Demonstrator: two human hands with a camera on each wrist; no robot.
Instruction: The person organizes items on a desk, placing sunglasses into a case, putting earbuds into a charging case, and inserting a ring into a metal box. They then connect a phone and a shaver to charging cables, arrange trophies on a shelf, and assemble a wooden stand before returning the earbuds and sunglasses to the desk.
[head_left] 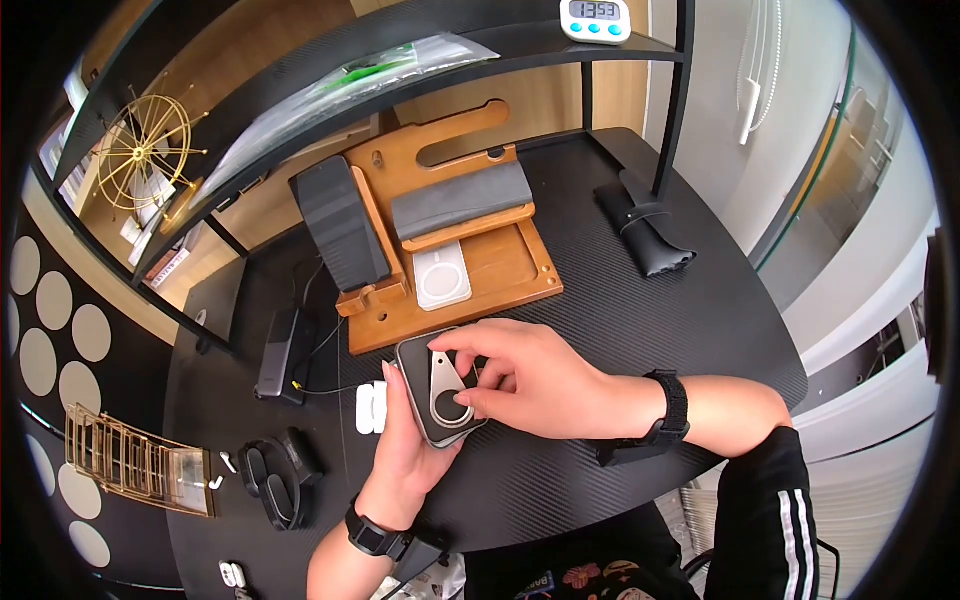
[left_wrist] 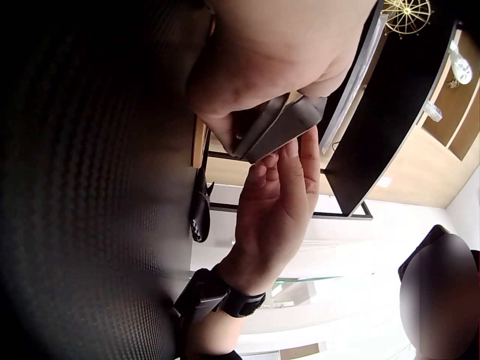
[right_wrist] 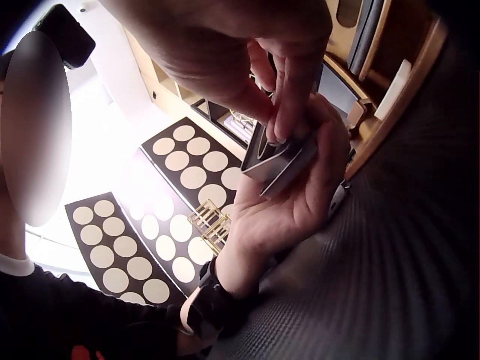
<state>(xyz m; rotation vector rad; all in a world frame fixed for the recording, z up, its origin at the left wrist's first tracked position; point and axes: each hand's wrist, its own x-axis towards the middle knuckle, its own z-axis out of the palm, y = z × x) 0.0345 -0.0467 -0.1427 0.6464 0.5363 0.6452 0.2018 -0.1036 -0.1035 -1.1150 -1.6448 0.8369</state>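
Observation:
In the head view, a small rectangular tin (head_left: 416,364) with a dark inside and grey rim lies in my left hand (head_left: 405,460), the thumb along its left side. A silver teardrop-shaped keychain (head_left: 440,378) with a round black centre sits in the tin. My right hand (head_left: 548,385) pinches the keychain, index finger at its narrow end and thumb at its round end. In the right wrist view, the right fingertips reach into the tin (right_wrist: 283,166), over the left palm. The left wrist view shows the tin's grey side (left_wrist: 289,129) between both hands.
Behind the hands stands a wooden dock (head_left: 480,312) bearing a phone (head_left: 342,225), a grey glasses case (head_left: 462,200) and a white charging pad (head_left: 442,276). A white earbud case (head_left: 371,408), power bank (head_left: 281,350) and black headphones (head_left: 275,480) lie left; a black pouch (head_left: 645,232) lies right.

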